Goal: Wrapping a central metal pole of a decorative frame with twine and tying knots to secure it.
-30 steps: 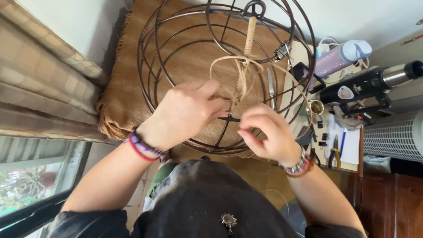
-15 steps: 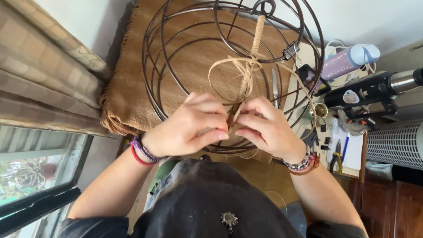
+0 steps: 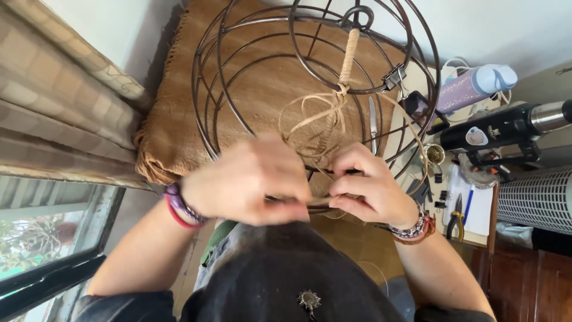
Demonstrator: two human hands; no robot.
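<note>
At frame centre, the left hand (image 3: 247, 182), blurred, and the right hand (image 3: 366, 185) pinch a raffia strand (image 3: 325, 116) with narrow fingers at the wire globe frame (image 3: 238, 71)'s lower rim; burlap cloth (image 3: 173, 128) lies beneath, cluttered desk (image 3: 476, 206) crowding right.

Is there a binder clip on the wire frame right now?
Yes, a small binder clip grips a ring of the round wire frame at its upper right, near the water bottle.
</note>
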